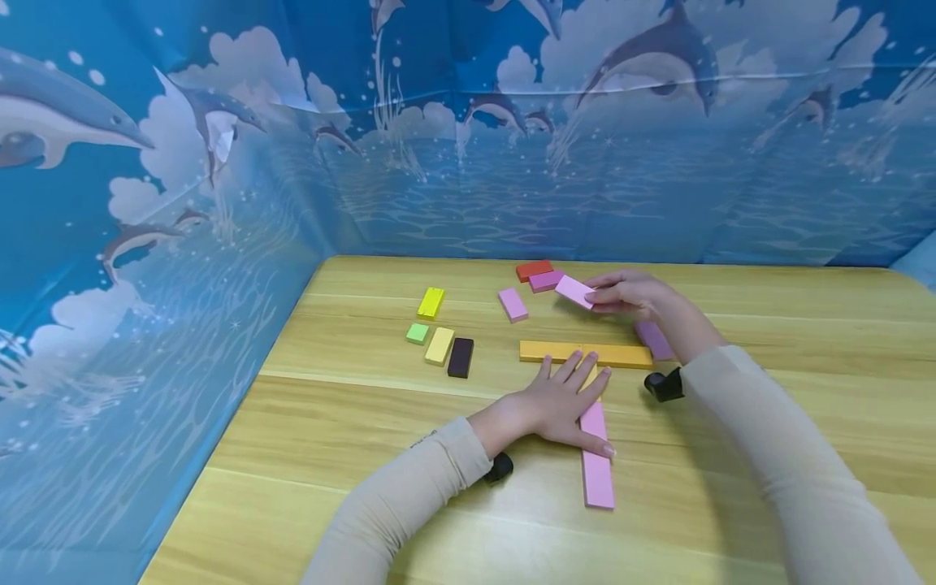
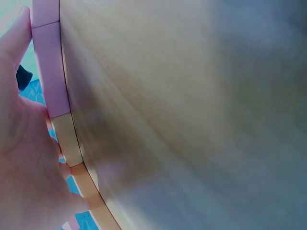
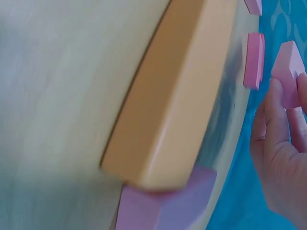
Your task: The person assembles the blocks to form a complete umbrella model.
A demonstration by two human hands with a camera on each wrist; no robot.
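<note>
Between thumb and fingers, my right hand [image 1: 629,294] pinches a light pink block [image 1: 574,291], held above the table's far part. My left hand [image 1: 559,406] lies with spread fingers across a column of end-to-end blocks. Pink blocks [image 1: 599,483] form the column's near part, and a pale yellow block [image 2: 68,139] follows them in the left wrist view. At its far end the column meets a crosswise orange bar [image 1: 621,356], which the left fingertips reach. A purple block [image 1: 653,340] sits by the bar's right end, partly hidden by the right forearm.
Behind the bar lie a red block [image 1: 535,270], a magenta block [image 1: 546,281] and a pink-violet block [image 1: 513,305]. To the left are yellow [image 1: 431,303], green [image 1: 418,333], cream [image 1: 439,346] and black [image 1: 461,358] blocks. A dolphin-print curtain [image 1: 453,187] borders the wooden table [image 1: 329,455].
</note>
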